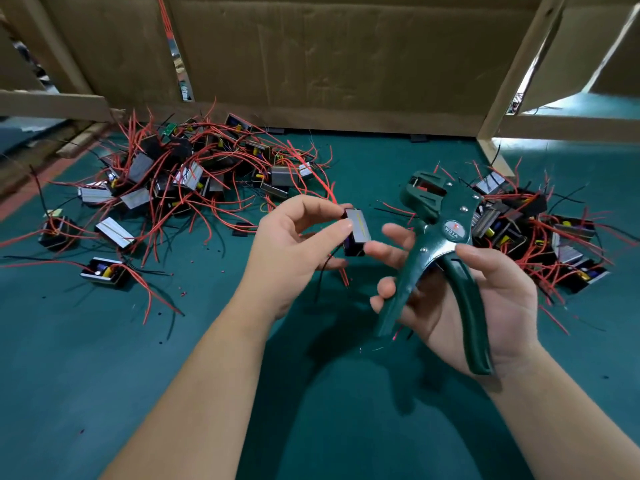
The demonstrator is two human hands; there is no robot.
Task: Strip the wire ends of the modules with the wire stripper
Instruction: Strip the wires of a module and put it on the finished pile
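Alignment of one lead with the tool looks to be the step in hand. Left of the dark green, pistol-shaped metal wire stripper (436,244), a tangled heap of small black box modules with red and black leads (180,181) lies on the teal bench mat (104,375). Between that heap and the stripper, the left hand (291,251) holds one black module with a silvery foil face (356,230) up off the mat. Its thin red lead (344,277) and black lead (323,271) dangle below it, just left of the stripper's handles. To do this well, the person would likely turn the module so one lead points at the stripper's head, lay only the lead's tip straight across the blades and squeeze once, firmly. Keeping the module still should make the pull take insulation rather than copper strands. A second heap of modules (540,230) lies right of the stripper; whether those are finished cannot be told. As to grip, the left hand's thumb and fingertips pinch the module by its sides. The right hand (485,306) is wrapped on the stripper, with the thumb by the pivot plate and the lower fingers hooked round the nearer handle. Its two upper fingers reach toward the module, close to touching it. The handles stand spread apart, so the tool is unsqueezed, and no lead appears to sit in its head.
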